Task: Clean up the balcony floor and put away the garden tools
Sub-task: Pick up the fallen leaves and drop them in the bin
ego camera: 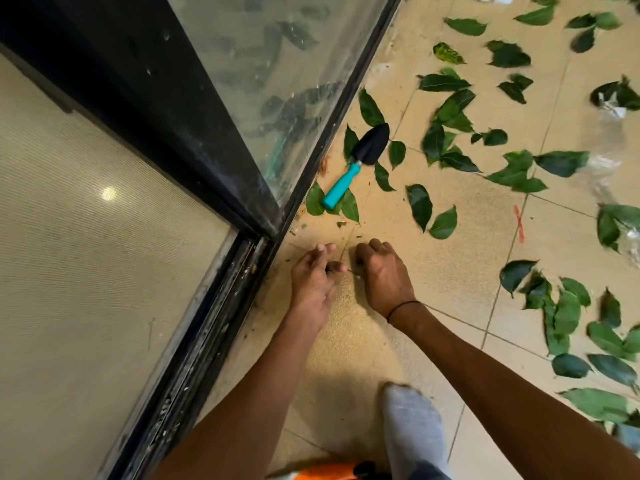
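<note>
Far left: a pale mesh screen panel (86,237) with a small round glare spot. Beside it, a dirty black sliding door track (194,344) running up from the bottom edge, meeting a black door frame (138,109) and a smudged glass pane (277,64) that mirrors leaves.

Centre, low over the beige tiled floor (450,244) just past the track's corner: left hand (311,282), fingers loosely curled, thumb and fingertip tips seemingly pinching something tiny; cannot tell what. Close beside it, nearly touching: right hand (384,275), knuckles up, fingers curled under, perhaps pinching the same small scrap; the grip itself hidden. A thin black band (401,306) around the right wrist.

Above the hands, near the glass: a garden trowel (360,161) lying flat on the tiles, black blade pointing away, teal handle resting across a few leaves, untouched and apart from both hands.

Bottom centre: a grey-socked foot (412,424) and a sliver of something orange (329,471).

Right: many green leaves (450,112) scattered over the tiles, a small red mark (518,223) on the floor, and blurred bits of clear plastic (606,168) toward the right edge.
</note>
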